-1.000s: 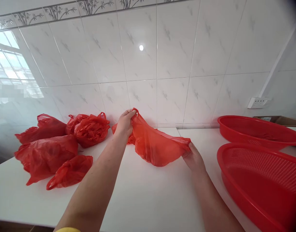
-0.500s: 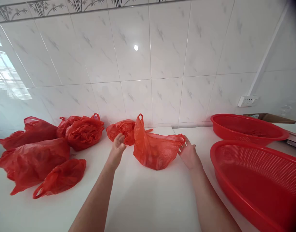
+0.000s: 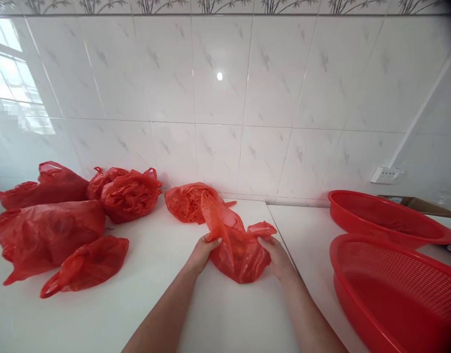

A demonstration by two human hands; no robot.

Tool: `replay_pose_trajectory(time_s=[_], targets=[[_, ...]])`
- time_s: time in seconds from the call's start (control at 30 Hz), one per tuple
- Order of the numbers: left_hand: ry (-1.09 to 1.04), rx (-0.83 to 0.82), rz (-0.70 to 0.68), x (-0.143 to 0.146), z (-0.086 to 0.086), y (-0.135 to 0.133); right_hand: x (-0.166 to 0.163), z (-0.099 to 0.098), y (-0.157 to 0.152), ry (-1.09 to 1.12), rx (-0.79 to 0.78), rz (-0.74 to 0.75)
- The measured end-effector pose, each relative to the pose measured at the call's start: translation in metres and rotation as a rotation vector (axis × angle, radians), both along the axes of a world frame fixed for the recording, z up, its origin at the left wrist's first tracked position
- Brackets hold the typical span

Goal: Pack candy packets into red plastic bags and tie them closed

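Note:
A thin red plastic bag (image 3: 240, 260) rests on the white table in front of me, its top loose and one handle standing up at the left. My left hand (image 3: 206, 251) grips the bag's left side, thumb on top of the plastic. On the opposite side my right hand (image 3: 271, 250) pinches the plastic near the rim, with the fingers partly hidden behind the bag. Something orange-red shows faintly inside, but I cannot make out what it is. Just behind lies a crumpled red bag (image 3: 187, 201), close to the wall.
Several red plastic bags, among them a large full one (image 3: 56, 228) and a small one (image 3: 91, 264), lie at the left. At the right stand a red perforated basket (image 3: 394, 260) and a second red basket (image 3: 376, 215). A socket (image 3: 387, 175) sits on the tiled wall.
My left hand has moved right onto the bag and closed on it. My right hand has closed on the bag's other side. The bag now sits slightly nearer, and the view has shifted.

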State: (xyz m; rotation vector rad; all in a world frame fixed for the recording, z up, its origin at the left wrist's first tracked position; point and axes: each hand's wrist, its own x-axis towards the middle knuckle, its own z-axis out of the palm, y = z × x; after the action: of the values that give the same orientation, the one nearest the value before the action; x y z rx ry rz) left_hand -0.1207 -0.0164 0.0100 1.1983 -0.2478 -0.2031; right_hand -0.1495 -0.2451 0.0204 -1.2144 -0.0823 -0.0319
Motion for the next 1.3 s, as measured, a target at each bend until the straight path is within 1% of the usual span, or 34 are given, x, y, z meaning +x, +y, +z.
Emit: replay_pose_trajectory(time_s=[0.1, 0.13, 0.2, 0.3, 0.43, 0.53, 0.67, 0.77, 0.83, 0.93, 1.0, 1.07, 1.13, 1.3], targets=[[0.030, -0.152, 0.107, -0.002, -0.004, 0.009, 0.002, 0.002, -0.012, -0.082, 0.092, -0.069], [0.023, -0.180, 0.136, -0.002, -0.004, 0.011, 0.002, 0.003, -0.015, -0.130, 0.104, -0.078], [0.004, -0.200, 0.144, -0.003, -0.002, 0.013, 0.002, 0.004, -0.022, -0.206, 0.106, -0.102], [-0.039, -0.206, 0.074, -0.006, 0.006, 0.013, 0.003, 0.004, -0.027, -0.238, 0.146, -0.147], [-0.084, -0.177, -0.084, -0.014, 0.016, 0.011, 0.001, 0.007, -0.024, -0.172, 0.258, -0.090], [-0.043, -0.205, -0.148, -0.016, 0.014, 0.010, -0.002, 0.012, -0.021, -0.100, 0.349, -0.068], [0.100, -0.341, -0.112, -0.011, 0.004, 0.008, -0.003, 0.015, -0.024, -0.086, 0.472, -0.043], [0.145, -0.381, -0.094, -0.011, 0.002, 0.007, -0.003, 0.017, -0.027, -0.080, 0.575, -0.101], [0.140, -0.369, -0.133, -0.012, 0.004, 0.006, -0.004, 0.018, -0.027, -0.074, 0.627, -0.102], [0.098, -0.349, -0.276, -0.017, 0.006, 0.006, -0.008, 0.021, -0.024, -0.099, 0.669, 0.011], [0.081, -0.338, -0.389, -0.020, 0.006, 0.005, -0.011, 0.024, -0.020, -0.097, 0.662, 0.078], [0.098, -0.313, -0.435, -0.022, 0.005, 0.002, -0.013, 0.026, -0.015, -0.075, 0.603, 0.092], [0.142, -0.292, -0.373, -0.022, 0.004, -0.001, -0.014, 0.026, -0.011, -0.052, 0.500, 0.082], [0.190, -0.338, -0.076, -0.017, 0.003, -0.006, -0.011, 0.022, -0.003, -0.002, 0.270, 0.093]])
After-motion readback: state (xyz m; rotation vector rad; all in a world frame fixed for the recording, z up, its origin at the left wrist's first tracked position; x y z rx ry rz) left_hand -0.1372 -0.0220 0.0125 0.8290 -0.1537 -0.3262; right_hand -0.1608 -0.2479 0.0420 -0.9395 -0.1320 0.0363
